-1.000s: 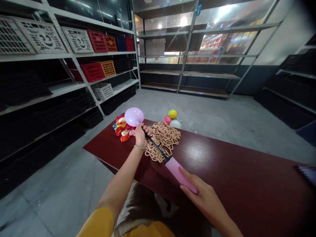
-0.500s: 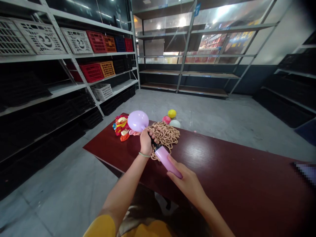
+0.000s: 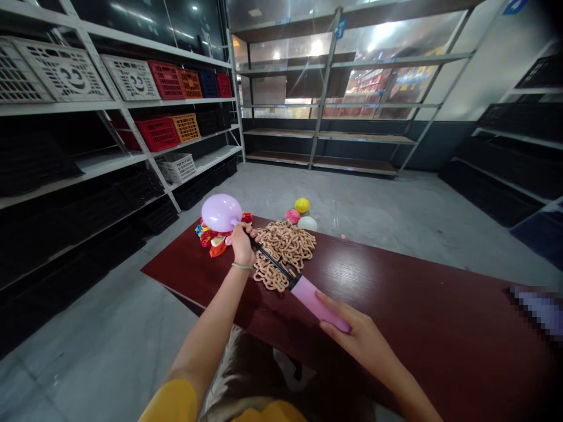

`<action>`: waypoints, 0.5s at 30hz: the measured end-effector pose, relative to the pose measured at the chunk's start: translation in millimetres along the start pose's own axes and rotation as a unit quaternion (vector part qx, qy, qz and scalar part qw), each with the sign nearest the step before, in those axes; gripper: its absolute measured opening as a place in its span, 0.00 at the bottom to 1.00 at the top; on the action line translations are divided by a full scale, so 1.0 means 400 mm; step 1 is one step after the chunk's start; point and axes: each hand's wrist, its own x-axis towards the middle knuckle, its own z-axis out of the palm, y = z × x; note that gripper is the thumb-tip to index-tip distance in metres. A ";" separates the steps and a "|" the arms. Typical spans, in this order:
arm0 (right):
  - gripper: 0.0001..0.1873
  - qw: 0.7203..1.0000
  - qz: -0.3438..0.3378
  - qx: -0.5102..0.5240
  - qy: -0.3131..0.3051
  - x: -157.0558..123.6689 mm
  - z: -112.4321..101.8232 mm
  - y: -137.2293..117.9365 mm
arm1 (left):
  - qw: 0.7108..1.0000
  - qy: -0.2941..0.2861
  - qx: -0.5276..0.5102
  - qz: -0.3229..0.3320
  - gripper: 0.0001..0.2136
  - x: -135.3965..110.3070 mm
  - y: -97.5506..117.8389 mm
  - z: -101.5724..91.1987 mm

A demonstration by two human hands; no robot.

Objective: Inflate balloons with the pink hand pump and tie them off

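Note:
My left hand [image 3: 242, 244] is closed around the neck of a small, part-inflated lilac balloon [image 3: 221, 212] and the black front end of a hand pump. My right hand [image 3: 358, 341] grips the pump's pink handle [image 3: 317, 303], pulled back so the thin black rod [image 3: 273, 264] shows. Both hands are held over a dark red table [image 3: 396, 316]. Under the pump lies a heap of tan balloon-chain strips [image 3: 284, 252]. A pile of colourful flat balloons [image 3: 210, 239] lies just left of my left hand.
On the grey floor beyond the table lie a yellow balloon [image 3: 302, 205], a pink balloon [image 3: 292, 216] and a white balloon [image 3: 307, 224]. Metal shelving with white, red and orange crates [image 3: 158, 133] lines the left wall. More shelves [image 3: 334, 135] stand at the back.
The pink handle was pushed in towards my left hand half a second ago and is now drawn back out again. The balloon and my left hand shifted slightly left.

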 end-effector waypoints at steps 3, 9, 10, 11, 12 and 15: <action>0.28 1.000 0.003 0.026 0.000 0.033 0.022 -0.020 | 1.000 -0.005 0.001 -0.006 0.10 -0.031 -0.029 -0.009; 0.30 1.000 -0.015 0.012 0.023 0.110 0.060 -0.053 | 0.999 -0.027 0.027 -0.022 0.10 -0.093 -0.090 -0.022; 0.30 1.000 -0.015 0.004 0.024 0.117 0.065 -0.057 | 0.999 -0.025 0.029 -0.022 0.10 -0.096 -0.094 -0.023; 0.30 1.000 -0.016 -0.001 0.023 0.119 0.070 -0.059 | 0.999 -0.022 0.032 -0.023 0.10 -0.098 -0.097 -0.023; 0.30 1.000 -0.019 -0.003 0.024 0.117 0.073 -0.060 | 0.999 -0.017 0.036 -0.025 0.11 -0.097 -0.097 -0.022; 0.30 1.000 -0.019 -0.003 0.017 0.086 0.071 -0.051 | 0.997 0.010 0.039 -0.062 0.11 -0.086 -0.090 -0.017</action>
